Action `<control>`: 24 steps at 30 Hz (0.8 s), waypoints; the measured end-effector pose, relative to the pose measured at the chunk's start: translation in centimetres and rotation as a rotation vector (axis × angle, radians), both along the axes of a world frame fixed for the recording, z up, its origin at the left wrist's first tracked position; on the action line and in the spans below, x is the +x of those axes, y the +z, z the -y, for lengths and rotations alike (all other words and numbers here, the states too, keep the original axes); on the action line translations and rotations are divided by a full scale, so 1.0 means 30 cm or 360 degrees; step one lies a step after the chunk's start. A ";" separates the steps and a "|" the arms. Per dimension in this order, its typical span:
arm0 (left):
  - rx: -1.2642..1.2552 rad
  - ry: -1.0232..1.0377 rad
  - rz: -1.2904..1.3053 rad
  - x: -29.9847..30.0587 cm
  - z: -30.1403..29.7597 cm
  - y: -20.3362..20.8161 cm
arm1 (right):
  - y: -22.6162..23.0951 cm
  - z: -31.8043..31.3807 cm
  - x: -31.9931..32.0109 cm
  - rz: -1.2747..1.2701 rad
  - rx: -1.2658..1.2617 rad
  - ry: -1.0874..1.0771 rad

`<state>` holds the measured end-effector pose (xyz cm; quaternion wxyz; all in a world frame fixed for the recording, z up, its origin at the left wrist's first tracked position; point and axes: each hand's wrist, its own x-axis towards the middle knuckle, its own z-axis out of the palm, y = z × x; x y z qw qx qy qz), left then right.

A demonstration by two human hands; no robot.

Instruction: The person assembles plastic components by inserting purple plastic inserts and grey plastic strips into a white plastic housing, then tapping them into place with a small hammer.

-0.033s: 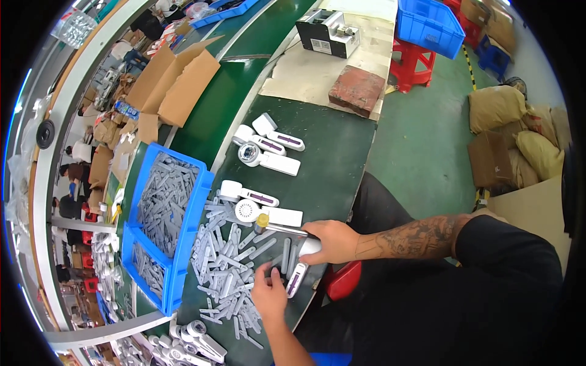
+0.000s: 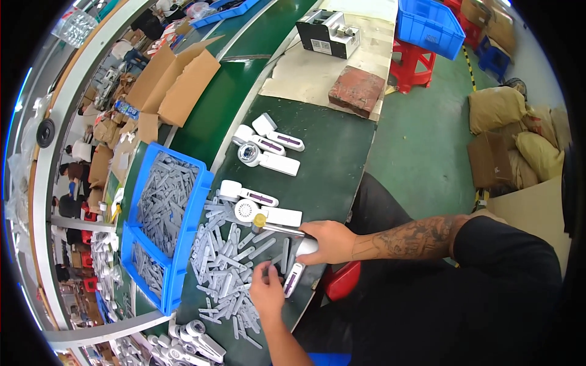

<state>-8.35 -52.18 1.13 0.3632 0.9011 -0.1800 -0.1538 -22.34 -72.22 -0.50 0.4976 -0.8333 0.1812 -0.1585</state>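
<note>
My right hand (image 2: 329, 241) is closed round the handle of a small hammer (image 2: 285, 230) with a yellow-faced head, which points left. The same hand also grips the rounded white head of a handheld device (image 2: 306, 247). That device's handle, with a purple strip, points toward the table's near edge. Beside it, my left hand (image 2: 267, 294) has thumb and fingers drawn together; what they hold, if anything, I cannot make out. Long grey plastic strips (image 2: 229, 283) lie in a loose heap left of both hands. One grey strip (image 2: 285, 255) lies between the heap and the device.
Several white handheld devices (image 2: 279, 163) lie farther up the green table (image 2: 329, 143). Blue bins (image 2: 206, 183) of grey strips stand at the left. More white devices (image 2: 207, 348) lie lower left. A reddish block (image 2: 357, 90) and a black-and-white machine (image 2: 326, 38) sit at the far end.
Both hands have shifted slightly left. The hammer and the white device have moved with the right hand.
</note>
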 end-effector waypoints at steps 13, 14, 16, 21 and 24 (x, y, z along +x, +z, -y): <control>-0.0268 0.0161 0.0674 0.151 0.048 0.029 | -0.027 -0.014 0.068 -0.0075 0.0042 0.0059; -0.0270 0.0145 0.0669 0.135 0.035 0.042 | -0.028 -0.010 0.068 -0.0080 0.0032 0.0058; -0.0088 -0.0382 0.0944 0.080 -0.003 0.078 | -0.031 -0.006 0.072 -0.0087 0.0026 0.0055; 0.0039 -0.0684 0.1088 -0.080 -0.025 0.046 | -0.031 -0.009 0.081 -0.0058 -0.0008 0.0030; 0.0012 -0.0477 0.0921 -0.116 -0.042 -0.014 | -0.025 -0.008 0.082 -0.0061 -0.0007 0.0021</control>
